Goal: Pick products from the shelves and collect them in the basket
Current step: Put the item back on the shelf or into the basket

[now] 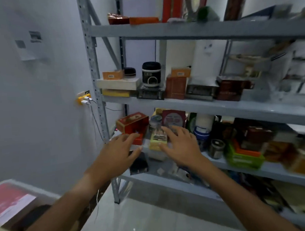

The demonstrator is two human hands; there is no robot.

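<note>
I see both hands reaching at frame center, fingers spread wide, holding nothing: left hand (118, 149) before the red box (132, 123), right hand (180, 145) over the yellow-green box (157, 141). The basket (20, 198) sits lower left. Labels are too blurred to read.

- both bare forearms reach forward and up from the lower edge of the view, converging slightly.
- left hand (118, 150): palm down, fingers straight and loosely spread, thumb angled inward toward the other hand; nothing held.
- right hand (182, 145): back of hand up, fingers extended and fanned, thumb pointing left; nothing held.
- hands sit near each other, at about the same height, not touching.
</note>
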